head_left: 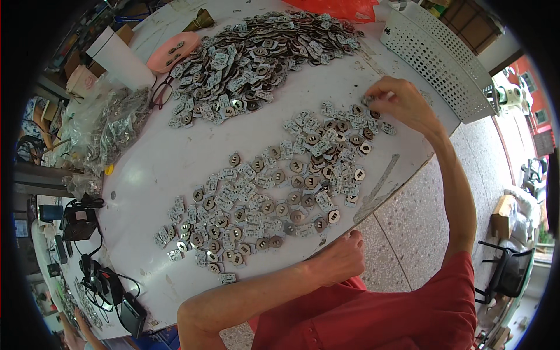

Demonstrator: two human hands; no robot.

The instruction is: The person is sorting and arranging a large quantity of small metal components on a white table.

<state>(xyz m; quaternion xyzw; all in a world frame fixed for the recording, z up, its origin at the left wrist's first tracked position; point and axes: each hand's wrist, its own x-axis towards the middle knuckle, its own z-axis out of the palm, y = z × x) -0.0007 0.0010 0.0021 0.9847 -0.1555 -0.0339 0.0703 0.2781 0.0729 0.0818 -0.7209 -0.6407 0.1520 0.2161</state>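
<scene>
- Sorting of small flat parts is judged to be the step in hand: a spread band of round brown discs and pale square pieces (274, 195) is laid out across the white counter (175, 157), well apart from the large heap of the same parts (256, 58) at the far edge.
- At the far end of the band, the right hand (396, 102) is pinched on one small piece (368, 100), fingertips closed around it just above the counter.
- The left hand (344, 256) is rested at the near edge of the counter, loosely curled; nothing can be made out in it, and whether anything is held underneath cannot be told.
- Judged from this layout, the next move calls for a fine fingertip grip and a short carry, since the pieces are thin, lie close together and overlap in places.
- A white perforated tray (437, 64) is propped at the far right corner, near the right hand.
- To the left, clear bags of parts (105, 128), a white paper cup (119, 58), a pink dish (175, 49) and a pair of glasses (160, 93) are seen.
- Black chargers and cables (87, 245) are gathered at the near left edge.
- A speckled floor (408, 233) is seen beside the counter, and a black chair (507, 271) stands at the right.
</scene>
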